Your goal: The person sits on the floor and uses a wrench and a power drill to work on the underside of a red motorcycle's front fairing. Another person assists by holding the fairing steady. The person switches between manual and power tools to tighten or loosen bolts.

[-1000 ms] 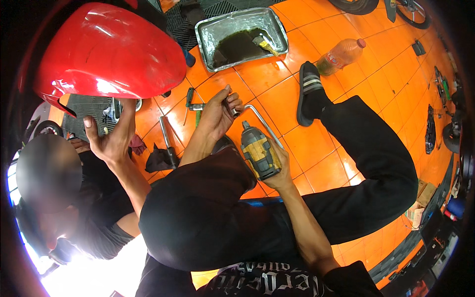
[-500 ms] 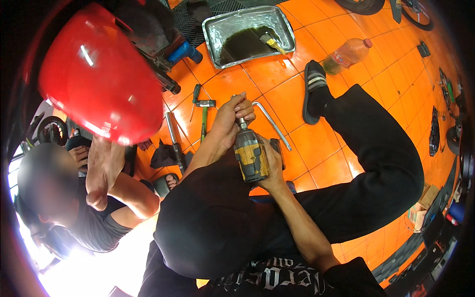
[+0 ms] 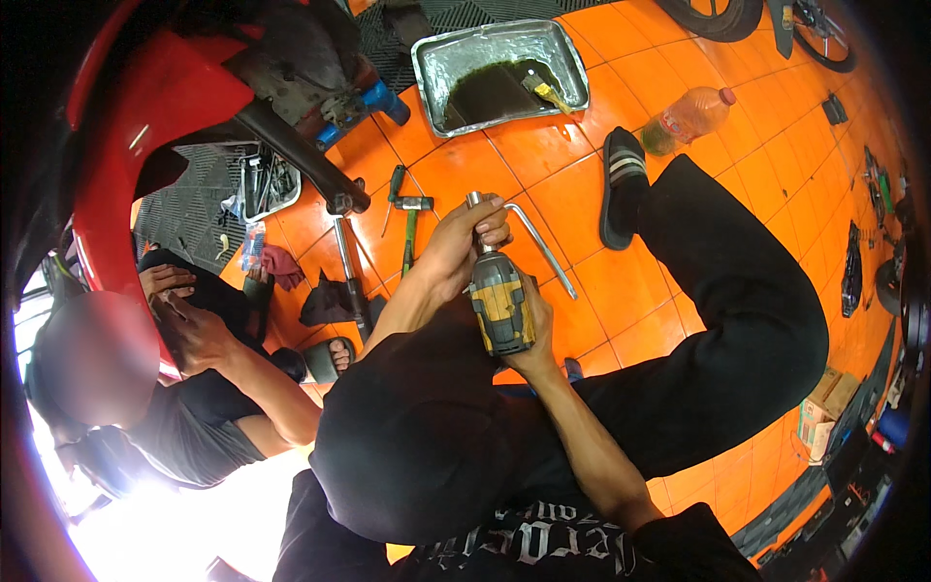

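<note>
My right hand (image 3: 539, 335) is closed around the grip of a black and yellow cordless impact wrench (image 3: 502, 308). The fingers of my left hand (image 3: 465, 238) wrap round a steel socket (image 3: 474, 199) at the tool's front end, and the socket's tip shows above them. Just beyond my left fingers a bent steel L-shaped wrench (image 3: 545, 247) lies on the orange tiles. To the left of that hand are a green-handled hammer (image 3: 410, 233) and a screwdriver (image 3: 395, 189).
A metal tray (image 3: 580, 92) holds dark oil and a brush (image 3: 546, 92). A plastic bottle (image 3: 700, 114) stands near my sandal (image 3: 621, 184). At the left, a co-worker (image 3: 267, 388) sits by a red motorcycle panel (image 3: 107, 223). A fork tube (image 3: 347, 257) stands before a tool tray (image 3: 281, 202).
The red panel at the left has swung up and away, uncovering the tool tray and mat. The co-worker's raised arm has lowered. My hands keep their hold on the impact wrench and socket.
</note>
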Tool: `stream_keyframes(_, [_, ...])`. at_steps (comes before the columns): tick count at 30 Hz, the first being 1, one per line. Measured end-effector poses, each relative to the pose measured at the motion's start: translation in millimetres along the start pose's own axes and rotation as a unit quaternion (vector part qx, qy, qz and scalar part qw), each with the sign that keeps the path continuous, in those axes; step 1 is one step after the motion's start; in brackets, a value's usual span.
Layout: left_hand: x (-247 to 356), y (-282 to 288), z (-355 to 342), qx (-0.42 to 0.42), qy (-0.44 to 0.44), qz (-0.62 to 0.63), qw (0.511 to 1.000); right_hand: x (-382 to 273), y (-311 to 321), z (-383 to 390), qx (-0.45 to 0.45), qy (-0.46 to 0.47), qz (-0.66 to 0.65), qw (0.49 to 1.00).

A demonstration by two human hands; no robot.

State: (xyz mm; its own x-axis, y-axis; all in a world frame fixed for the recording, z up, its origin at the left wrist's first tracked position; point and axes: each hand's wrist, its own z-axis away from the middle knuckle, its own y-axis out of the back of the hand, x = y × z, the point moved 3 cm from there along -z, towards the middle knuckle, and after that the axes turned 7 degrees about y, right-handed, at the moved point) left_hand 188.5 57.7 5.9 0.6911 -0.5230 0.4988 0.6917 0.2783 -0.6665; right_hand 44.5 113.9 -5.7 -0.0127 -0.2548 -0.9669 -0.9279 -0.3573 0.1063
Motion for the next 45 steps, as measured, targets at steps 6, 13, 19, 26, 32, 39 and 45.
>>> stream_keyframes(6, [37,-17,31,0.015,-0.028,-0.069,0.997,-2,1,-21,0.025,0.145,0.100,0.984])
stream_keyframes(13, [141,-34,72,0.020,-0.127,-0.216,0.968,-48,-32,-102,-0.010,0.106,0.004,0.994])
stream_keyframes(19, [207,-59,99,0.112,-0.207,-0.152,0.960,-94,-52,-173,-0.040,0.159,-0.082,0.983])
stream_keyframes(26, [257,-59,117,0.102,-0.354,-0.011,0.930,-136,-71,-230,-0.087,0.317,0.042,0.944])
stream_keyframes(32, [282,-85,123,0.085,-0.424,-0.012,0.901,-148,-81,-293,-0.101,0.266,-0.142,0.948])
stream_keyframes(39, [293,-57,117,-0.015,-0.503,0.018,0.864,-182,-87,-305,-0.162,0.211,-0.133,0.955])
stream_keyframes(45, [288,-58,115,-0.067,-0.470,0.044,0.879,-195,-80,-304,-0.185,0.208,-0.079,0.957])
